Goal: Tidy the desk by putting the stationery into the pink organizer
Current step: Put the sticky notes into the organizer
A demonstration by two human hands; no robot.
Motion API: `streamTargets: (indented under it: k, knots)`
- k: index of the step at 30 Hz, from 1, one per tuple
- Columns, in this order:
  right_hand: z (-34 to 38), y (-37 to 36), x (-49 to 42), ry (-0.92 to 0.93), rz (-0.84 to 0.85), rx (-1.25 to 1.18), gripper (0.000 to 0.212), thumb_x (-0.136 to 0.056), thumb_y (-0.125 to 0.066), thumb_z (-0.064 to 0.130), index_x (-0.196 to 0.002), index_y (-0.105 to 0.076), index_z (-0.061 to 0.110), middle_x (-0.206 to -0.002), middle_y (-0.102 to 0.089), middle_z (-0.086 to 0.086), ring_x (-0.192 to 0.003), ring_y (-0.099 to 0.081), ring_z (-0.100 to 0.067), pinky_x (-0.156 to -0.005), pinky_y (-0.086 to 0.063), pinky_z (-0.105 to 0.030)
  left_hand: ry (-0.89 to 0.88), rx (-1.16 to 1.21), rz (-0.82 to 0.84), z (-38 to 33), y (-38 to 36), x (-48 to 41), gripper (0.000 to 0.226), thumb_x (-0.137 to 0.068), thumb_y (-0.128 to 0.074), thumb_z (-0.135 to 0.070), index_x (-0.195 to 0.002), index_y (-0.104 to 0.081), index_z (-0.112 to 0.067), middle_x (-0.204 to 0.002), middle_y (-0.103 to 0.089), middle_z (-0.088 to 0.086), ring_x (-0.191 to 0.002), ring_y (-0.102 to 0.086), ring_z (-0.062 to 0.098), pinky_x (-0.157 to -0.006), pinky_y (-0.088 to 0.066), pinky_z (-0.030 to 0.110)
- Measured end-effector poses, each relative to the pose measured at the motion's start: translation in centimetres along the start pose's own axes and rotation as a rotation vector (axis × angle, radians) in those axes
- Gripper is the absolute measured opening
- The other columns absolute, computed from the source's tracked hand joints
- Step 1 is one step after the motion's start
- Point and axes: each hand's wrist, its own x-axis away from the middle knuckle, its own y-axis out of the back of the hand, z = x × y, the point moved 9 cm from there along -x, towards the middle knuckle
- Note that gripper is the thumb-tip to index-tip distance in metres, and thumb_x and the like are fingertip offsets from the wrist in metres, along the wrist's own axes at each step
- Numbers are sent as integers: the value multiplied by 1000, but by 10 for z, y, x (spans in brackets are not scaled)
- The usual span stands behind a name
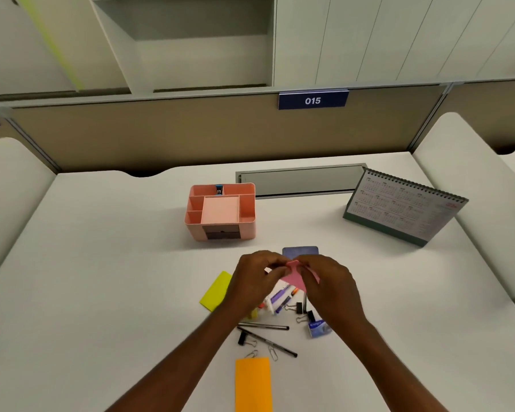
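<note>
- One pink organizer (220, 214) is standing at frame centre.
- One desk calendar (405, 208) is sitting at right.
- Three coloured note pads are showing: yellow (216, 291), orange (253, 383), pink (295, 278).
- Two black pens (263, 327) are lying at lower centre.
- Two hands, left (256, 278) and right (327, 281), are meeting mid-frame.

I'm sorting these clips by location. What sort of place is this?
Probably an office cubicle: a white desk between partition panels, a blue "015" seat-number sign on the back panel, and a desk calendar.

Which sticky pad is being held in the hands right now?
The pink pad, pinched between left hand and right hand. The yellow pad and orange pad lie flat, untouched.
</note>
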Motion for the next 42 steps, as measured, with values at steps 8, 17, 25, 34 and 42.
streamTargets:
  k: [8, 17, 25, 34, 42]
  knots:
    - [16, -6, -46, 9, 11, -133, 24, -100, -64, 20, -123, -70, 24, -115, -74, 5, -100, -67, -14, -89, -57, -34, -70, -78, -195, -15, 83, -41, 18, -84, -82, -8, -99, -84, -17, -95, -80, -7, -88, -72, 6, -86, -59, 30]
    - [5, -31, -45, -48, 39, -212, 23, -98, -65, 18, -121, -71, 23, -114, -73, 9, -105, -68, -17, -92, -57, -39, -169, -348, -426, -34, 178, -129, 16, -86, -78, -15, -99, -84, -21, -96, -80, -5, -87, -73, 15, -81, -58, 34]
    - [-18, -47, -31, -110, 39, -296, 26, -94, -69, 14, -112, -72, 32, -115, -65, 9, -100, -67, -3, -89, -57, -22, -76, -552, -320, -2, 164, -195, 13, -91, -75, -16, -99, -84, -23, -98, -80, -4, -89, -72, 19, -75, -54, 29]
    - [-37, -56, -27, -208, 96, -282, 25, -95, -70, 19, -112, -69, 37, -108, -68, 25, -96, -66, 2, -90, -54, -22, -15, -679, -334, 25, 150, -221, 15, -95, -73, -14, -103, -82, -21, -103, -79, 2, -92, -72, 30, -78, -59, 39]
    - [-41, -62, -30, -242, 124, -291, 23, -96, -69, 22, -109, -67, 40, -105, -67, 26, -93, -66, 2, -88, -56, -23, -39, -750, -311, 35, 152, -227, 16, -94, -73, -11, -105, -83, -18, -102, -79, 4, -90, -72, 29, -75, -57, 37]
